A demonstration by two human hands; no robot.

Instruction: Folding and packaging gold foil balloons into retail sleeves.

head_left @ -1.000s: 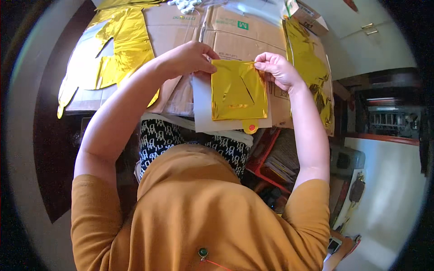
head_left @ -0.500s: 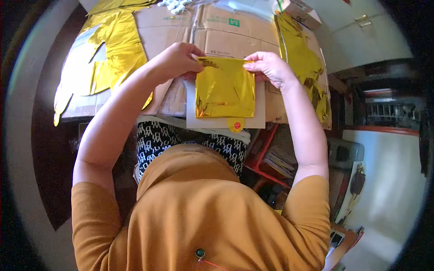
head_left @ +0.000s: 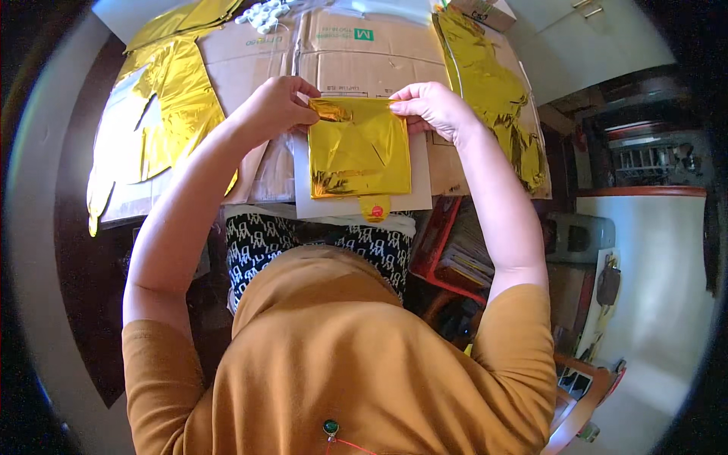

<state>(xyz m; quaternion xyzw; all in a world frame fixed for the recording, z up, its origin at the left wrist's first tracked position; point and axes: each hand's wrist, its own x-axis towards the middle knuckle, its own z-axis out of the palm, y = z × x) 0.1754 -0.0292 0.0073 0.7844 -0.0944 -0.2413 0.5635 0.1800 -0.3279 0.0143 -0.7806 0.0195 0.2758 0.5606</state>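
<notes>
A square of shiny gold foil film (head_left: 360,148), seemingly folded, lies over a pale card (head_left: 421,182) in front of me. Its far left corner is pinched between the thumb and fingers of my left hand (head_left: 280,108). At the far right corner my right hand (head_left: 440,112) pinches the same foil. Both hands are closed, and the foil's far edge runs straight between them. From under its near edge sticks out a small gold tab (head_left: 374,206) with a round red sticker. Fingertips behind the foil are partly hidden.
Flattened cardboard (head_left: 258,53) covers the table. Large gold foil pieces lie at the left (head_left: 174,98) and right (head_left: 489,83). A bunch of small white pieces (head_left: 263,14) sits at the far edge, with a cardboard box (head_left: 485,11) at the far right.
The whole view has shifted a little, so the table and hands appear further left. Creases and reflections on the foil have changed slightly. Both hands keep their pinch on its far corners.
</notes>
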